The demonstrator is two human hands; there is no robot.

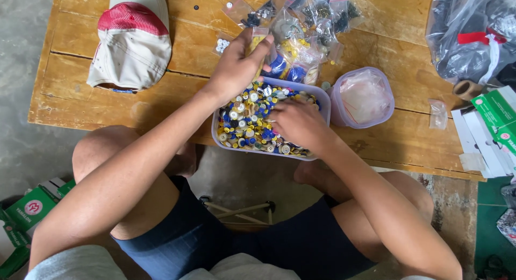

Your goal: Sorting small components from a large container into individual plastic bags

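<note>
- A shallow translucent lilac plastic tub [323, 109], filled with small round buttons in yellow, blue, white and black [242, 124], is set at the near edge of the worn wooden desk [80, 91], about midway along it.
- The right hand [298, 123] is laid palm down in the tub, its fingers curled among the buttons; whether a button is pinched cannot be told.
- The left hand [236, 65] is held above the far rim of the tub, closed round a small clear zip bag of yellow buttons [257, 43].
- The buttons are judged light, hard and slippery, apt to scatter; each is best pinched by its rim between thumb and fingertip.
- The small bag is judged thin, limp and slick, best held at its open top edge.
- A heap of similar clear zip bags [309, 19] holding sorted buttons is piled toward the far edge of the desk.
- A second lilac tub with an empty clear bag inside [363, 97] is stood just beside the first, toward the right edge.
- A red and cream cloth cap [131, 40] is laid near the far left corner.
- Green and white cardboard boxes [497, 116] are seen at the right edge, and more on the floor at the left [29, 207].
- A large clear sack tied with red tape [470, 32] is seen at the far right corner.
</note>
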